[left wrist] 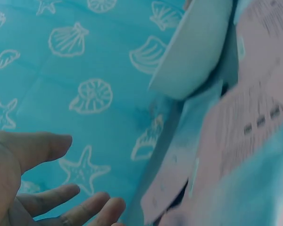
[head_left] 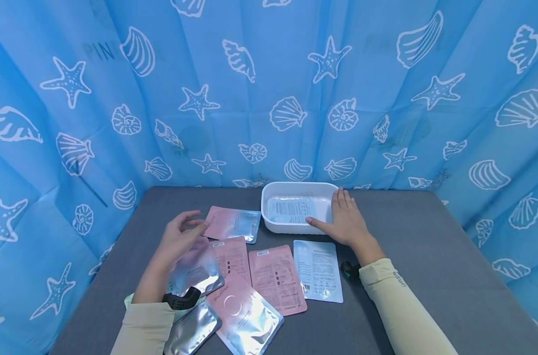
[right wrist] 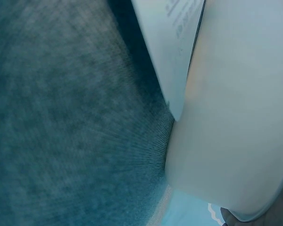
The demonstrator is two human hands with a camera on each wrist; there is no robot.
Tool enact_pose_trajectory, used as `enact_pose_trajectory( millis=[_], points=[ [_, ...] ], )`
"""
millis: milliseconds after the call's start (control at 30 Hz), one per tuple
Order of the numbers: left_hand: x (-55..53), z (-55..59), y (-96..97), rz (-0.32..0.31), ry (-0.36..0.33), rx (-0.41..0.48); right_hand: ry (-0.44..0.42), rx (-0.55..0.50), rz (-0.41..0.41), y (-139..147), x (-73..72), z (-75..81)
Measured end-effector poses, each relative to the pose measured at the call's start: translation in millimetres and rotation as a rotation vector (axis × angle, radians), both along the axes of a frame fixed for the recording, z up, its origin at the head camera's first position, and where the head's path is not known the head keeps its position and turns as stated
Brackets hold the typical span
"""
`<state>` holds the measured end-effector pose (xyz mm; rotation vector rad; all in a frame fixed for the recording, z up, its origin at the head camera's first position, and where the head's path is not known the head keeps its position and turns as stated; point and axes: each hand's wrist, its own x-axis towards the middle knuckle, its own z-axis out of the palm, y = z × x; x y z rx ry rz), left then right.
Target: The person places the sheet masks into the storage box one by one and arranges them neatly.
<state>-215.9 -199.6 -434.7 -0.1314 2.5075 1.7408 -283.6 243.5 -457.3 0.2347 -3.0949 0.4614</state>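
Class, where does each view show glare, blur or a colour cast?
Head view: glare on the silvery end of the crescent-marked packet; left wrist view: blue-green cast, lower-right packet blurred; right wrist view: similar cast, dim, white tray looking soft.

Pale yellow-beige sleeves are worn on both arms. The left sleeve (head_left: 140,333) is finished in a straight, plain cuff (head_left: 155,311); the right sleeve (head_left: 411,310) is lightly creased near its end and is marked with small dark lettering (head_left: 400,279), too small to be clearly read. Beside the left cuff a rounded black device (head_left: 182,299) is worn, and by the right wrist another dark device (head_left: 349,271), touched with green, is seen. Both hands (head_left: 346,222) are left bare
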Motion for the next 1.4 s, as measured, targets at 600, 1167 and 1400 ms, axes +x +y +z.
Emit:
enact_pose_trajectory(
  millis=[600, 1167, 1400],
  points=[
    [33.9, -13.6, -69.5, -0.03, -0.135, -0.25, 0.011, 0.008, -0.002, -0.5, -0.6, -0.9],
    [44.0, -20.6, -69.6, -0.035, -0.166, -0.289, 0.0, -0.006, -0.002, -1.2, 1.5, 1.7],
    [41.7, -22.9, -66.5, -0.008, -0.163, -0.303, 0.0, 0.0, -0.006, -0.4, 0.2, 0.8]
  ],
)
